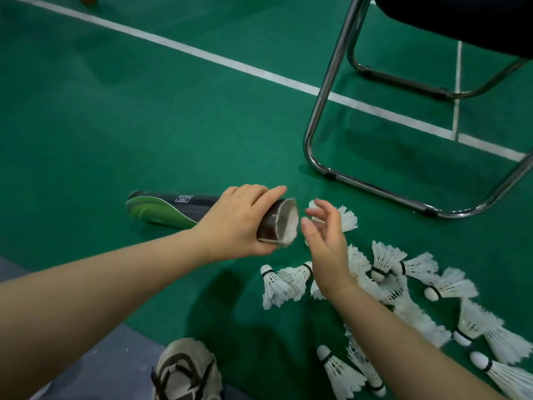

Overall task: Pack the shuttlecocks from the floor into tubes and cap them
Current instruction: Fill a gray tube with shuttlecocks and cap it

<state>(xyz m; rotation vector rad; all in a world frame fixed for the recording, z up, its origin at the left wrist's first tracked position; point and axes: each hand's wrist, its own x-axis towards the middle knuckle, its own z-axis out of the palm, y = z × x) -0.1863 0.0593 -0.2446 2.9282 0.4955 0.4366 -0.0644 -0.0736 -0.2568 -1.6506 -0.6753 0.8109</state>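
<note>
Chrome tubular chair frame point(323, 105) stands beyond; green-and-black racket cover point(161, 209) lies behind the left hand point(239, 223). Dark brown cardboard tube point(278, 225) is clasped by it above the green floor point(115, 125), axis near-horizontal, open mouth facing right. Right hand point(324, 241) is held loose, empty, over scattered white feather shuttlecocks point(403, 284).

Single head-mounted cam, wide-angle, facing fwd and steeply down at the green court floor point(115, 125). Close range: forearms fill lower frame, wearer's shoe point(187, 370) at bottom edge. Chair frame point(326, 116) sits upper right, beyond the shoe. No 2nd view.
</note>
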